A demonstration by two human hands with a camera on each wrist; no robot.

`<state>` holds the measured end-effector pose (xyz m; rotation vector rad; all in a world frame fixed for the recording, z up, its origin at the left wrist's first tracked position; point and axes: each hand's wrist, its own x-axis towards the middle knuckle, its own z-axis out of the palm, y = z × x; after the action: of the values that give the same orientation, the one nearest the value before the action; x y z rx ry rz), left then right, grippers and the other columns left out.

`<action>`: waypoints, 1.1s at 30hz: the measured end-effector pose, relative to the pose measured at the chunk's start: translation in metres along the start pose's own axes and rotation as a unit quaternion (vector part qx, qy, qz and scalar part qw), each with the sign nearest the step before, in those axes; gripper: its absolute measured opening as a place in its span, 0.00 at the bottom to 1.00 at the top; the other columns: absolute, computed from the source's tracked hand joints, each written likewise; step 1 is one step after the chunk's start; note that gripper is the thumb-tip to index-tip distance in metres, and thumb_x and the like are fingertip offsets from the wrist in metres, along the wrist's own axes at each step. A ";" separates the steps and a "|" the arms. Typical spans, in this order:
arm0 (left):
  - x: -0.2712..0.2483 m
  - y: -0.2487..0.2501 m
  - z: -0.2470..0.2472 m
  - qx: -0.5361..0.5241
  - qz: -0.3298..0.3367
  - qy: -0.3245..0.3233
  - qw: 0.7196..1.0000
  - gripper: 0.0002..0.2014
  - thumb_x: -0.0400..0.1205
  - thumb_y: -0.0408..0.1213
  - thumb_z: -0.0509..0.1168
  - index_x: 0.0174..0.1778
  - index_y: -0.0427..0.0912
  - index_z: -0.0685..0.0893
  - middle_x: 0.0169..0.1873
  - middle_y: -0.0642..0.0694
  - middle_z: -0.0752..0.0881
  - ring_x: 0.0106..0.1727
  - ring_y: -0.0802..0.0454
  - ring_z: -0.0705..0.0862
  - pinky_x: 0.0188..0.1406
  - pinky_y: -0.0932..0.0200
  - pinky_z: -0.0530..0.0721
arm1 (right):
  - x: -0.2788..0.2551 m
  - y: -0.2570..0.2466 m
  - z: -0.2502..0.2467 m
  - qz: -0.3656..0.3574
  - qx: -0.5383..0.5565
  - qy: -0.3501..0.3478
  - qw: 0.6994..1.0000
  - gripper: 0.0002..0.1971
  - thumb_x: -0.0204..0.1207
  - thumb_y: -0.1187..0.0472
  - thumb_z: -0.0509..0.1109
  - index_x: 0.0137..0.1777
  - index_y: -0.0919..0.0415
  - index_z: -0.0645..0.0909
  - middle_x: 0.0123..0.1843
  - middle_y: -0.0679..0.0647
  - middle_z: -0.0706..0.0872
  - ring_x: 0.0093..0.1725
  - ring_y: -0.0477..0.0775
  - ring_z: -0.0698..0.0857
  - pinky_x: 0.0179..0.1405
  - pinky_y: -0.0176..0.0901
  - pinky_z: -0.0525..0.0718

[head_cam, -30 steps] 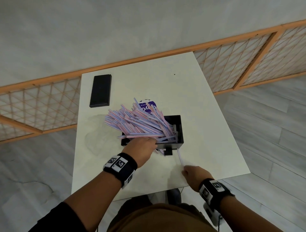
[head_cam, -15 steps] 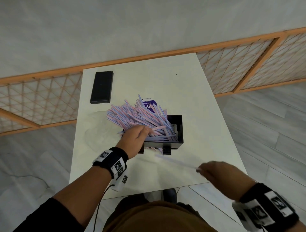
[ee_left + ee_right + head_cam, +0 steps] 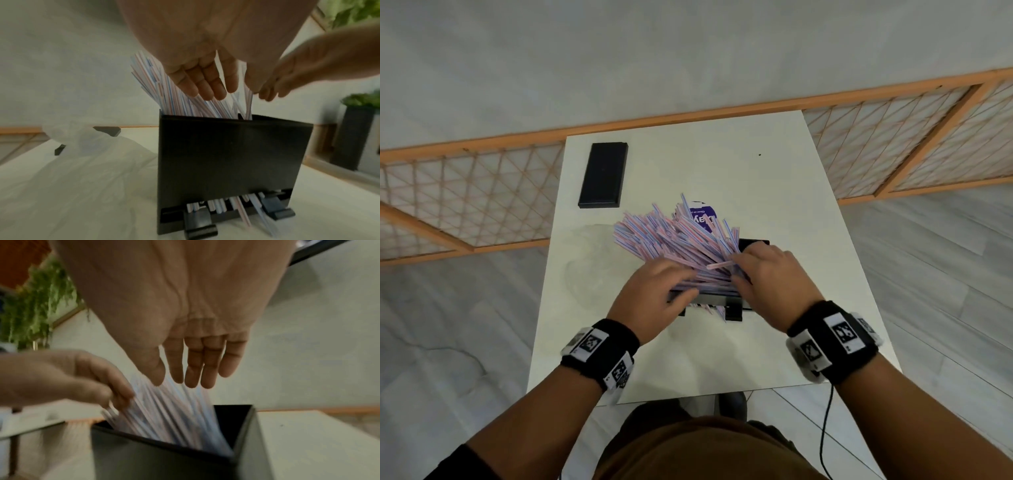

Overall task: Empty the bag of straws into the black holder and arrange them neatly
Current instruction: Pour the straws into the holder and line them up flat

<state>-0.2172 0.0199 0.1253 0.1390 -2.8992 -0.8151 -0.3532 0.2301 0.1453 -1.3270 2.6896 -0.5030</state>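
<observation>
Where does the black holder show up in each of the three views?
Head: black holder at centre, mostly hidden under both hands.
Left wrist: fills the lower centre, front wall facing the camera.
Right wrist: bottom of the frame, seen from above its rim.
Shared landmark: the striped straws fanning out of it.

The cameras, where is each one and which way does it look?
Head: looks down on the table; both forearms show.
Left wrist: low, facing the black holder; left hand over the straws.
Right wrist: above the holder's rim; right hand on top.
All three share holder, straws and both hands.
</observation>
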 end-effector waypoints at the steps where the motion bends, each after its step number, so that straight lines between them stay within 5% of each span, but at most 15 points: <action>1: 0.001 -0.002 0.004 0.026 0.018 -0.025 0.999 0.13 0.86 0.47 0.69 0.63 0.49 0.89 0.52 0.52 0.86 0.55 0.51 0.82 0.57 0.54 0.80 | -0.005 -0.007 0.001 -0.017 0.056 0.020 0.998 0.12 0.79 0.55 0.70 0.60 0.53 0.87 0.50 0.52 0.85 0.49 0.57 0.84 0.47 0.50 0.81; 3: 0.006 -0.002 0.010 0.083 0.049 -0.079 0.992 0.12 0.87 0.46 0.64 0.62 0.52 0.89 0.49 0.52 0.87 0.52 0.49 0.82 0.53 0.51 0.79 | -0.018 -0.019 0.008 -0.035 0.148 0.000 0.988 0.07 0.81 0.56 0.70 0.56 0.50 0.86 0.45 0.47 0.84 0.46 0.50 0.82 0.46 0.46 0.81; 5: 0.010 0.001 0.014 0.127 0.058 -0.113 0.984 0.11 0.85 0.40 0.63 0.57 0.51 0.89 0.46 0.51 0.88 0.49 0.46 0.84 0.45 0.51 0.78 | -0.031 -0.026 0.024 -0.017 0.194 -0.093 0.976 0.08 0.84 0.51 0.66 0.55 0.49 0.85 0.43 0.43 0.83 0.42 0.48 0.82 0.45 0.47 0.81; 8: 0.015 0.008 0.018 0.150 0.051 -0.129 0.979 0.12 0.81 0.33 0.65 0.56 0.49 0.89 0.46 0.49 0.89 0.48 0.44 0.86 0.44 0.52 0.80 | -0.045 -0.025 0.065 0.098 0.252 -0.230 0.935 0.19 0.86 0.49 0.66 0.72 0.54 0.81 0.49 0.41 0.85 0.47 0.47 0.84 0.52 0.39 0.77; 11: 0.018 0.015 0.026 0.139 0.029 -0.154 0.978 0.11 0.81 0.31 0.64 0.54 0.47 0.88 0.46 0.47 0.88 0.48 0.43 0.86 0.44 0.51 0.82 | -0.053 -0.020 0.106 0.229 0.313 -0.291 0.875 0.33 0.84 0.50 0.66 0.85 0.63 0.64 0.53 0.47 0.89 0.55 0.52 0.88 0.58 0.40 0.80; 14: 0.020 0.024 0.033 0.113 0.024 -0.173 0.978 0.10 0.86 0.31 0.62 0.56 0.44 0.88 0.48 0.45 0.87 0.50 0.44 0.85 0.47 0.50 0.82 | -0.059 -0.017 0.132 0.299 0.329 -0.258 0.858 0.41 0.83 0.53 0.66 0.89 0.65 0.50 0.49 0.51 0.91 0.51 0.54 0.89 0.57 0.47 0.84; 17: 0.017 0.030 0.036 0.063 -0.001 -0.158 0.985 0.11 0.90 0.36 0.61 0.60 0.41 0.88 0.57 0.45 0.85 0.53 0.45 0.85 0.55 0.47 0.84 | -0.059 -0.019 0.136 0.313 0.330 -0.205 0.867 0.41 0.84 0.57 0.66 0.90 0.63 0.46 0.44 0.49 0.90 0.39 0.40 0.83 0.37 0.26 0.76; 19: 0.015 0.030 0.037 0.031 -0.032 -0.146 0.988 0.13 0.91 0.40 0.61 0.65 0.43 0.88 0.64 0.47 0.82 0.58 0.47 0.85 0.59 0.49 0.83 | -0.058 -0.019 0.140 0.324 0.320 -0.190 0.869 0.40 0.83 0.57 0.66 0.89 0.65 0.48 0.48 0.52 0.91 0.40 0.43 0.84 0.34 0.29 0.74; 22: 0.018 0.032 0.037 0.002 -0.072 -0.154 0.985 0.16 0.90 0.43 0.62 0.70 0.43 0.84 0.71 0.48 0.78 0.65 0.48 0.82 0.65 0.48 0.81 | -0.053 -0.019 0.149 0.366 0.305 -0.174 0.862 0.43 0.81 0.54 0.65 0.89 0.65 0.45 0.53 0.60 0.91 0.51 0.59 0.88 0.47 0.47 0.83; 25: 0.024 0.034 0.039 -0.008 -0.090 -0.166 0.982 0.15 0.89 0.44 0.63 0.69 0.44 0.83 0.66 0.47 0.82 0.65 0.47 0.80 0.62 0.55 0.77 | -0.049 -0.025 0.154 0.395 0.271 -0.155 0.864 0.44 0.79 0.51 0.64 0.88 0.59 0.42 0.57 0.64 0.90 0.54 0.65 0.88 0.48 0.51 0.84; 28: 0.026 0.037 0.040 -0.003 -0.087 -0.165 0.982 0.13 0.89 0.42 0.62 0.65 0.42 0.84 0.60 0.45 0.84 0.61 0.46 0.81 0.56 0.57 0.74 | -0.047 -0.029 0.159 0.380 0.265 -0.152 0.873 0.38 0.79 0.50 0.64 0.85 0.57 0.51 0.54 0.63 0.90 0.50 0.66 0.89 0.47 0.53 0.86; 33: 0.025 0.038 0.039 0.005 -0.088 -0.166 0.982 0.12 0.90 0.43 0.62 0.55 0.40 0.85 0.48 0.44 0.88 0.49 0.44 0.83 0.49 0.48 0.82 | -0.054 -0.020 0.151 0.385 0.253 -0.138 0.877 0.24 0.81 0.51 0.65 0.73 0.57 0.67 0.58 0.61 0.89 0.54 0.66 0.88 0.47 0.49 0.83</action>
<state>-0.2499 0.0686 0.1145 0.2905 -3.2405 -0.9305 -0.2703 0.2236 0.0066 -0.1347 2.3253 -0.7528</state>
